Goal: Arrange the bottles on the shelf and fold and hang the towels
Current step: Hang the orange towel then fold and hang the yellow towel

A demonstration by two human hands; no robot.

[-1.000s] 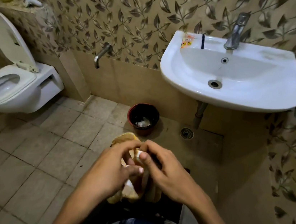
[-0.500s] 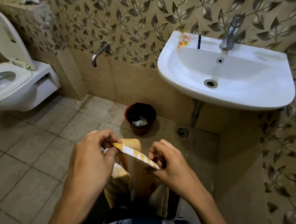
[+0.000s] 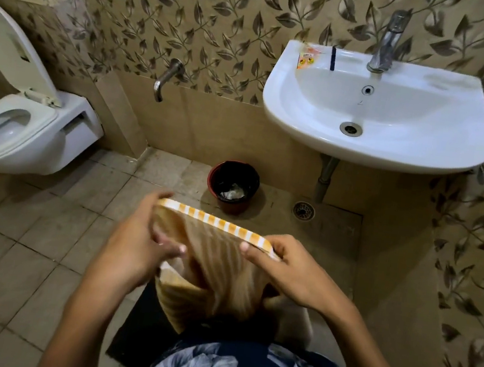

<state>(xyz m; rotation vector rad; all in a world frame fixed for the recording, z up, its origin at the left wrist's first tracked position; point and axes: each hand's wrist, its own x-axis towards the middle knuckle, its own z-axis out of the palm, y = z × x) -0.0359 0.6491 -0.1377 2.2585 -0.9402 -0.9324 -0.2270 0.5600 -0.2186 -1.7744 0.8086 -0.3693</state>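
Stretched wider now than half a second ago: striped orange-and-white towel [image 3: 218, 260], its top hem pulled into a longer taut band, hands farther apart than before. Held up in mid-air in front of the body, above the tiled floor [image 3: 18, 261], hem slanting down from left to right, rest of the cloth hanging in folds below toward the lap. Pinched at the left end of the hem by the left hand [image 3: 137, 240], fingers curled around the corner, somewhat blurred. Gripped at the right end by the right hand [image 3: 288, 269], fingers curled over the hem with the thumb on the near side.

Beyond the towel, on the floor near the wall: small dark bin [image 3: 233, 186] with crumpled scraps inside. Just to its right, a round floor drain [image 3: 303, 210]. Above that, mounted on the leaf-patterned wall: white washbasin [image 3: 472, 127] with a metal tap [image 3: 387, 42] at its back edge. Lower on the wall, left of the basin: a metal spout [image 3: 165, 79]. Far left: white wall-hung toilet [image 3: 40, 138], lid raised.
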